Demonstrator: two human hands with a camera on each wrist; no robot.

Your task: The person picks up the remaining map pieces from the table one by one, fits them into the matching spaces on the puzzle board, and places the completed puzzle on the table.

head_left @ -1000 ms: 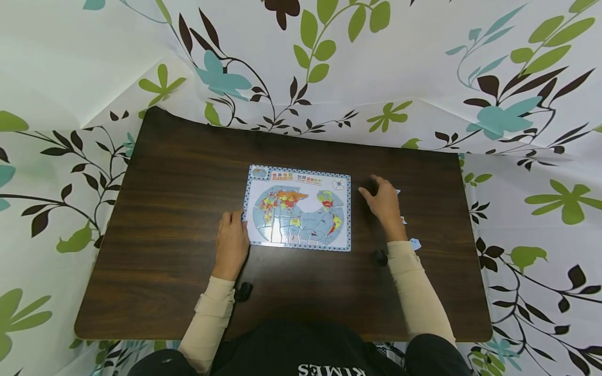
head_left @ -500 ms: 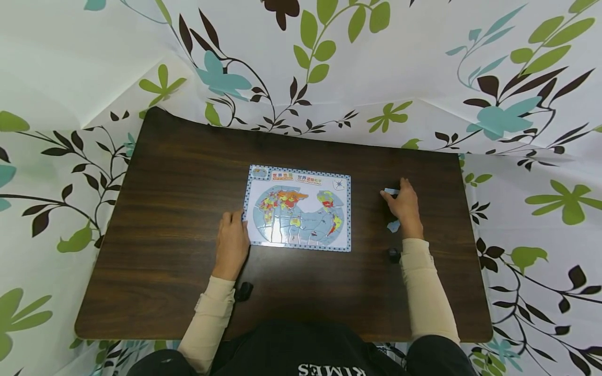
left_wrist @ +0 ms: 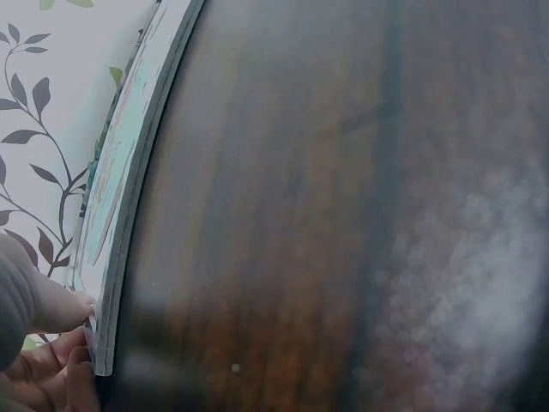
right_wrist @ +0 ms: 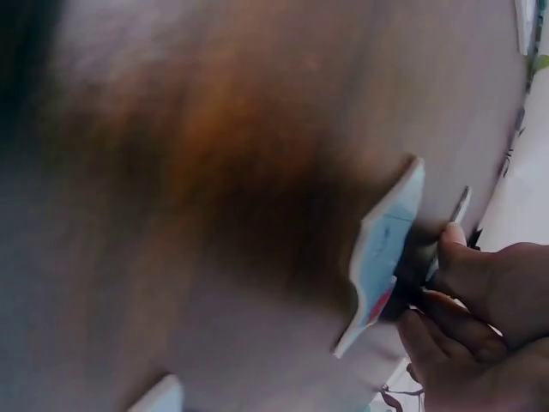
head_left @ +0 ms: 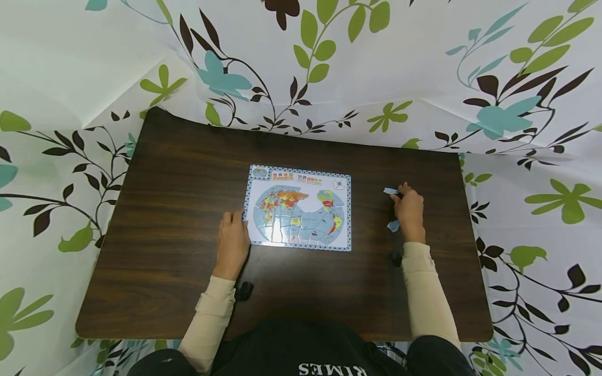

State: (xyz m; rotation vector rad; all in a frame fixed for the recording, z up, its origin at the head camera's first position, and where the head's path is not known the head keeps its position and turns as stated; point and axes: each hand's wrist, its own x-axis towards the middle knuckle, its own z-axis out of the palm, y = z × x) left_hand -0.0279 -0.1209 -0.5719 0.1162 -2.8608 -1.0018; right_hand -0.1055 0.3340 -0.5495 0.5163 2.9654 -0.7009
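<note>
A world map jigsaw puzzle with a blue patterned border lies mid-table, a white gap showing in the upper part of its map. At its left edge, my left hand grips the board, thumb on top and fingers tucked at the side. To the right of the puzzle, my right hand pinches a thin light-blue puzzle piece between thumb and fingers. Nearer the wrist lies a second puzzle piece, blue with a red patch. The corner of another puzzle piece shows low in the right wrist view.
The dark wooden table has its back edge against a white leaf-patterned cloth. Small black wrist devices sit beside each forearm, such as the left device. The person's dark shirt is at the table's front edge.
My right hand has moved right, away from the puzzle, to the loose pieces, and its fingers have closed on the far one. The left hand has stayed at the board's edge.
</note>
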